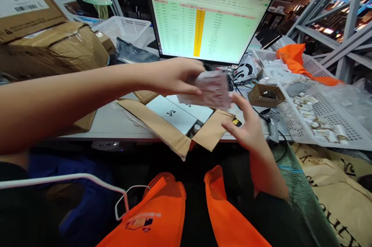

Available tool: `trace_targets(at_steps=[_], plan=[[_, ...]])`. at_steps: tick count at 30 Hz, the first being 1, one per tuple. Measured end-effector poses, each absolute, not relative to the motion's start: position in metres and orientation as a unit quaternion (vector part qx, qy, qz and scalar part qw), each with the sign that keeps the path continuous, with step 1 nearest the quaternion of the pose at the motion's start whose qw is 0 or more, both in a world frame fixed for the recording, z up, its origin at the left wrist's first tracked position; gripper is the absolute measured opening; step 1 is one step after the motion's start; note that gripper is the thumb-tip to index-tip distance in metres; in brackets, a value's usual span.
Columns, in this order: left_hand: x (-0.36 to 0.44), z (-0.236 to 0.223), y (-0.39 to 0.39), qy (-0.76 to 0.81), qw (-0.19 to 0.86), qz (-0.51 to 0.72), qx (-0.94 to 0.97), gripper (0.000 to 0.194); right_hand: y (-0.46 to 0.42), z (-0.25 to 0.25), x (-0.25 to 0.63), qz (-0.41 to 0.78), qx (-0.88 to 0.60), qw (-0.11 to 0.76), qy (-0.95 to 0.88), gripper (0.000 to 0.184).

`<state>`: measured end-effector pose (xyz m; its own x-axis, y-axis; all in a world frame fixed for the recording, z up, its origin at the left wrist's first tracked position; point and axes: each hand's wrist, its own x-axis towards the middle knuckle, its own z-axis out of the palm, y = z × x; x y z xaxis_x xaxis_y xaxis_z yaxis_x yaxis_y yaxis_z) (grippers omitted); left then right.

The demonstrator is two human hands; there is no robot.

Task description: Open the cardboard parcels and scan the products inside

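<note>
Left hand (174, 76) reaches across from 9 o'clock, its grip pinched shut on a blurry pink-patterned packet (213, 90) held above the open cardboard box (174, 129) sitting at the counter (110, 125) edge. Right hand (247, 125) hovers just under the packet at about 5 o'clock, fingers spread loose, fingertips at its lower edge, can't tell if they're actually touching. Monitor (203, 18) showing a spreadsheet sits at 12 o'clock, white basket (322, 117) of small rolls at 3 o'clock.
</note>
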<state>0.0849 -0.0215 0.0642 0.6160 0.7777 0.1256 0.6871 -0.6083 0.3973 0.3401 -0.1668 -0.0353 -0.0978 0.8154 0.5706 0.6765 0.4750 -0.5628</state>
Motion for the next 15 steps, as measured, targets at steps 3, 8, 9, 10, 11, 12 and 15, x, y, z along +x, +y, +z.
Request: trace_targets(at_steps=[3, 8, 9, 10, 11, 12, 15], plan=[[0.116, 0.075, -0.042, 0.382, 0.152, 0.154, 0.898, 0.044, -0.137, -0.017, 0.341, 0.085, -0.518, 0.519, -0.675, 0.064], [0.102, 0.031, -0.072, 0.337, 0.111, 0.132, 0.926, 0.076, -0.091, -0.066, 0.399, 0.053, -0.534, 0.684, -0.494, 0.056], [0.091, 0.016, -0.076, 0.334, 0.113, 0.095, 0.931, 0.081, -0.083, -0.082, 0.415, 0.072, -0.538, 0.698, -0.467, 0.056], [0.079, 0.002, -0.081, 0.343, 0.120, 0.058, 0.930, 0.083, -0.076, -0.097, 0.430, 0.106, -0.547, 0.704, -0.440, 0.057], [0.067, -0.010, -0.085, 0.356, 0.130, 0.026, 0.925, 0.084, -0.069, -0.112, 0.441, 0.151, -0.565, 0.697, -0.416, 0.059], [0.058, -0.019, -0.090, 0.373, 0.140, 0.004, 0.917, 0.085, -0.063, -0.125, 0.449, 0.203, -0.589, 0.673, -0.398, 0.060], [0.040, -0.029, -0.101, 0.404, 0.160, -0.035, 0.900, 0.090, -0.054, -0.147, 0.455, 0.281, -0.686, 0.542, -0.395, 0.067]])
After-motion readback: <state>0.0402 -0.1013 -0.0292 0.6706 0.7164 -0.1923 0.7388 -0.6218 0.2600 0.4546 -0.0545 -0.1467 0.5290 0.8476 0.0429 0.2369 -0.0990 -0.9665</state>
